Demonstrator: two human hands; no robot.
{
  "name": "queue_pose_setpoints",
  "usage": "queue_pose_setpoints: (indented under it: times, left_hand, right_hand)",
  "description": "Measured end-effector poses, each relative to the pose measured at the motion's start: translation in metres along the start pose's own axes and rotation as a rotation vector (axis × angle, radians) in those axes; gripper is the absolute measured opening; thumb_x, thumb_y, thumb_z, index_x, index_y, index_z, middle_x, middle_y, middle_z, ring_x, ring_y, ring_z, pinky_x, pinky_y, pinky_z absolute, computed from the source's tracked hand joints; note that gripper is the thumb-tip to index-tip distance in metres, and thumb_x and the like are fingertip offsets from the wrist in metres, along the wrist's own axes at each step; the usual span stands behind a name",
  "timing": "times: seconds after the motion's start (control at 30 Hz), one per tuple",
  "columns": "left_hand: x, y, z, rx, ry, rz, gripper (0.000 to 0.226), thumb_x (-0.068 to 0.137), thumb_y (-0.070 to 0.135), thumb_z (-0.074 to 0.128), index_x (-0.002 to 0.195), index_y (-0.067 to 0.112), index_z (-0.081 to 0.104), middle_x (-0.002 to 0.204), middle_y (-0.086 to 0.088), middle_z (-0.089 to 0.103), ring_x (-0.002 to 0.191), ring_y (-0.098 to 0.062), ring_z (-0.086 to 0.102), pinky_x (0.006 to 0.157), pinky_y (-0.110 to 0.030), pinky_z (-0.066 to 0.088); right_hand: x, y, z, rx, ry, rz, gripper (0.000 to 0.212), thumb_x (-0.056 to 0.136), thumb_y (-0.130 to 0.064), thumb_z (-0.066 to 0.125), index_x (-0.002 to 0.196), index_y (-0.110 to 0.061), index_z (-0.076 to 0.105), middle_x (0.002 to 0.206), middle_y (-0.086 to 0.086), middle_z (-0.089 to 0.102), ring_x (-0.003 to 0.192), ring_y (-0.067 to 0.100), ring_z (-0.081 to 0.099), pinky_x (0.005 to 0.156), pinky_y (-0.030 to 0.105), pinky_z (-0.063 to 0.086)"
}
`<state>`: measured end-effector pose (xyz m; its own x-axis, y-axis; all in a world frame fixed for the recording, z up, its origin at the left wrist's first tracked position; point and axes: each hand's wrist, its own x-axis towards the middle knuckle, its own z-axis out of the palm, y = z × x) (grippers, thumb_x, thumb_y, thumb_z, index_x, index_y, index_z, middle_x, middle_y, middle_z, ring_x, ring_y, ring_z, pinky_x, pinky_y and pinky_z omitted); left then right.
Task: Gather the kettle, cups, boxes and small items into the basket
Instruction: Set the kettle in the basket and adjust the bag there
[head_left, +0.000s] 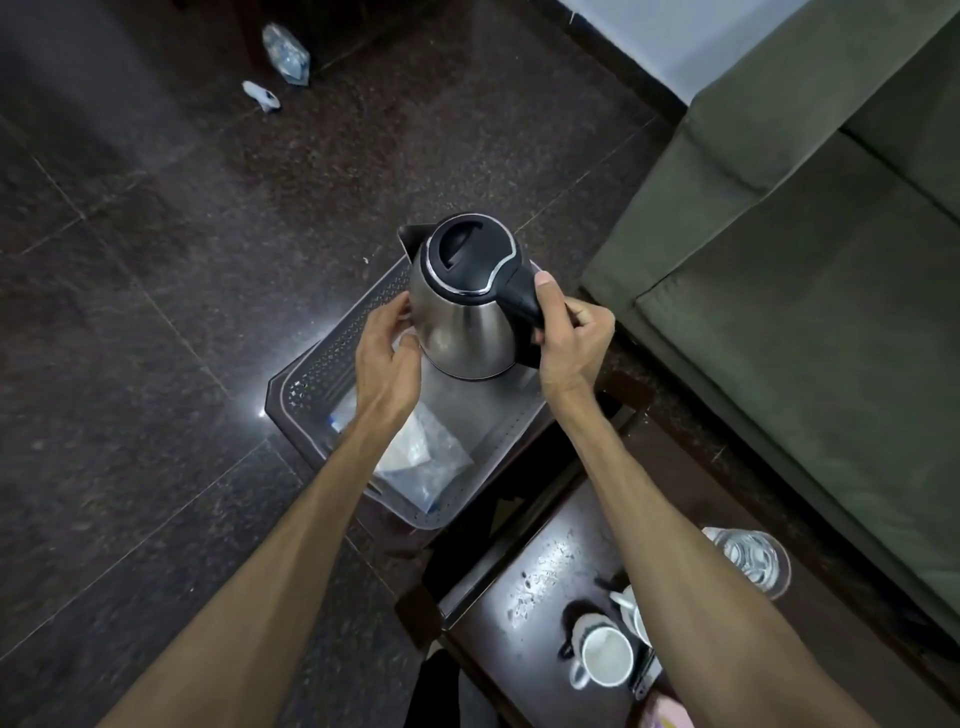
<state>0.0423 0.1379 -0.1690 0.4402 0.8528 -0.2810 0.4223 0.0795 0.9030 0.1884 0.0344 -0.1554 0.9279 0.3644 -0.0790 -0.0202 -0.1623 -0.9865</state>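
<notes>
a: dark speckled stone floor (208, 260) fills most of the view, pale joint lines crossing it. green sofa (805, 234) along the right, cut off by the frame edge.

b: task things?

a: grey perforated basket (311, 364) sits on the floor just beside the dark wooden table (519, 597). steel kettle (462, 306) with black lid is over the basket's far end, upright. whether its base touches the basket floor, cannot tell.

b: hands?

a: right hand (569, 338) curls round the black handle, thumb on top. left hand (387, 353) has fingers spread, lightly curved, fingertips touching the kettle's steel side.

b: hidden bits?

a: left forearm covers part of a clear plastic bag (431, 457) lying in the basket's near half; contents too blurry to name. basket's far right corner is behind the kettle. on the table, a white cup (605, 654) shows plainly, a second cup (631, 608) is half hidden by the right forearm. glass tumbler (753, 561) stands near the table's right edge.

b: room to move?

a: open floor left of the basket and beyond it. crumpled plastic wrapper (287, 54) and a small white scrap (261, 96) lie well apart, at the far left. sofa stands close on the right; the table corner meets the basket's near side.
</notes>
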Motion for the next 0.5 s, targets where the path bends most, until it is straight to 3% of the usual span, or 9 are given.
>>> queue_pose_setpoints:
  times: [0.17, 0.23, 0.3, 0.37, 0.43, 0.5]
  left_hand:
    - [0.000, -0.006, -0.001, 0.034, -0.025, 0.005, 0.067, 0.079, 0.005, 0.046, 0.144, 0.019, 0.056, 0.140, 0.000, 0.060, 0.125, -0.014, 0.060, 0.106, -0.046, 0.053]
    - [-0.008, -0.011, -0.004, 0.103, -0.009, 0.036, 0.060, 0.083, 0.005, 0.051, 0.140, 0.019, 0.059, 0.137, 0.000, 0.062, 0.120, -0.014, 0.061, 0.097, -0.033, 0.054]
    - [-0.019, -0.018, -0.011, 0.196, 0.024, 0.057, 0.050, 0.086, 0.005, 0.055, 0.134, 0.017, 0.062, 0.133, -0.001, 0.064, 0.112, -0.014, 0.062, 0.090, -0.030, 0.055]
    - [-0.031, -0.028, -0.022, 0.304, 0.047, 0.065, 0.042, 0.087, 0.004, 0.057, 0.126, 0.015, 0.067, 0.128, 0.000, 0.064, 0.107, -0.015, 0.063, 0.092, -0.041, 0.057]
    - [-0.042, -0.040, -0.035, 0.411, 0.037, 0.065, 0.038, 0.086, 0.003, 0.060, 0.123, 0.012, 0.068, 0.127, -0.002, 0.062, 0.109, -0.023, 0.063, 0.093, -0.048, 0.056]
    - [-0.052, -0.050, -0.046, 0.500, 0.018, 0.049, 0.040, 0.085, 0.003, 0.062, 0.123, 0.011, 0.067, 0.130, -0.005, 0.059, 0.112, -0.030, 0.062, 0.092, -0.049, 0.055]
  right_hand:
    - [0.003, 0.007, -0.004, -0.005, -0.053, 0.011, 0.067, 0.094, -0.047, 0.067, 0.039, -0.024, 0.037, 0.040, -0.007, 0.032, 0.044, 0.016, 0.033, 0.047, 0.041, 0.026]
    - [0.000, 0.007, -0.009, -0.009, -0.068, 0.025, 0.064, 0.095, -0.047, 0.066, 0.041, -0.024, 0.041, 0.043, 0.002, 0.036, 0.048, 0.019, 0.039, 0.051, 0.041, 0.030]
    - [-0.005, 0.003, -0.017, -0.015, -0.069, 0.011, 0.055, 0.098, -0.044, 0.064, 0.051, -0.022, 0.045, 0.053, 0.009, 0.042, 0.058, 0.017, 0.042, 0.059, 0.038, 0.033]
    - [-0.013, 0.002, -0.027, -0.031, 0.063, -0.010, 0.042, 0.101, -0.037, 0.061, 0.064, -0.019, 0.056, 0.065, -0.002, 0.052, 0.067, 0.010, 0.047, 0.066, 0.033, 0.039]
    - [-0.029, 0.000, -0.038, -0.092, 0.330, -0.023, 0.028, 0.098, -0.029, 0.063, 0.075, -0.014, 0.064, 0.074, -0.003, 0.064, 0.069, 0.004, 0.054, 0.068, 0.026, 0.045]
    - [-0.054, 0.002, -0.044, -0.193, 0.493, -0.059, 0.016, 0.090, -0.018, 0.063, 0.075, -0.015, 0.064, 0.070, -0.003, 0.063, 0.063, -0.002, 0.053, 0.065, 0.025, 0.047]
